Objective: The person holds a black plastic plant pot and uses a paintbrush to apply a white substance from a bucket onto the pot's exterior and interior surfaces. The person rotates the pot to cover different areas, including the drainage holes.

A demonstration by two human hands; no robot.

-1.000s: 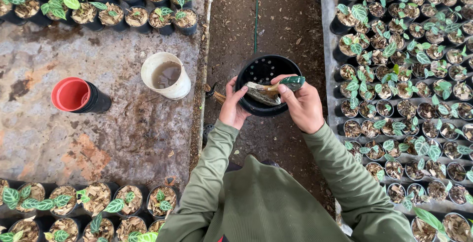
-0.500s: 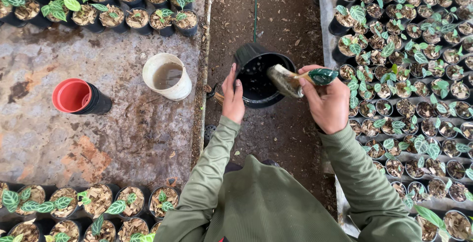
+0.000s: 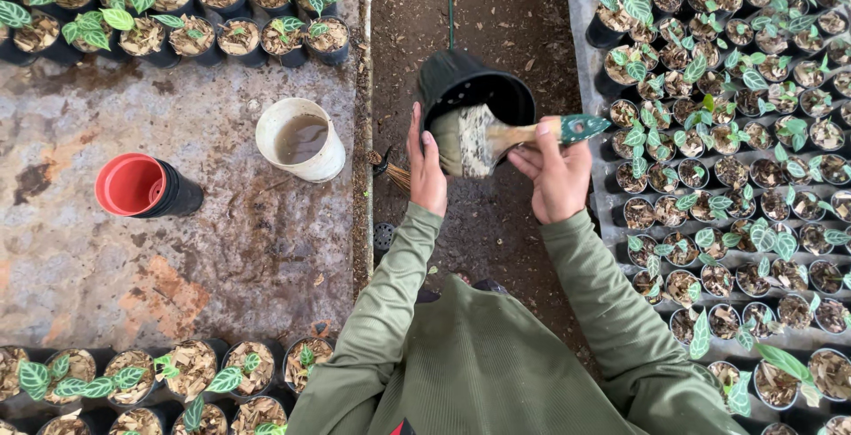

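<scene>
I see my left hand (image 3: pixel 426 169) clasping one black pot (image 3: pixel 472 98) at twelve o'clock; my right hand (image 3: pixel 558 174) grips one brush (image 3: pixel 496 138) at its rim. Bare slab (image 3: pixel 204 249) lies open at nine.

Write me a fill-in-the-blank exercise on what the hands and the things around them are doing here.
1. The left hand steadies a tilted plastic pot whose colour is ____.
2. The right hand holds a wide brush by its wooden handle, which has a ____ end.
3. On the stained slab, the white bucket holds murky ____.
4. Beside the bucket lies a stack of pots whose inside is ____.

Missing words: black; green; water; red
</scene>
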